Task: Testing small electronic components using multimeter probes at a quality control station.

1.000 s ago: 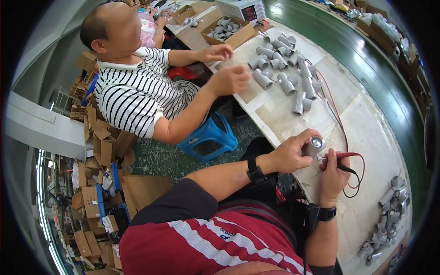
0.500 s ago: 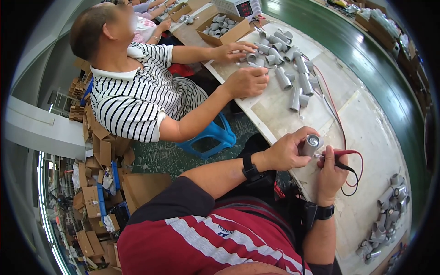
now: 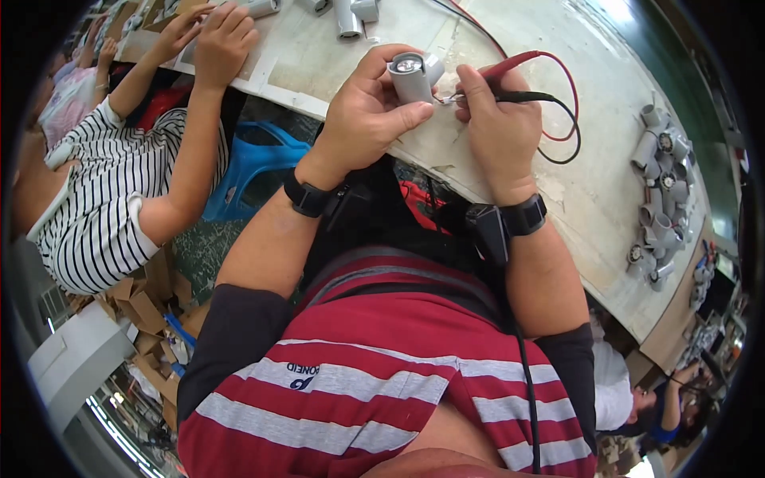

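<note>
A small grey cylindrical lamp (image 3: 412,84), its clear lens facing up, is gripped between the thumb and fingers of my left hand (image 3: 360,115) above the near edge of the table. A smaller grey piece is joined to its side. Thin wires run from the lamp toward my right hand (image 3: 504,131), whose thumb and fingers are closed on a red test lead (image 3: 510,65) and a black test lead (image 3: 522,96). The lead tips meet the lamp's wires between both hands; my fingers partly hide the exact contact. Both cables loop away to the right.
Grey lamps (image 3: 660,187) lie heaped on the white table (image 3: 602,207) at the right, with several more (image 3: 348,20) at the far edge. A co-worker in a striped shirt (image 3: 119,211) sits at my left by a blue stool (image 3: 253,163). Cardboard boxes (image 3: 139,303) stand on the floor.
The view has swung, so the table, the co-worker and my hands sit higher and farther left in it. Both hands keep their hold on the lamp and the test leads.
</note>
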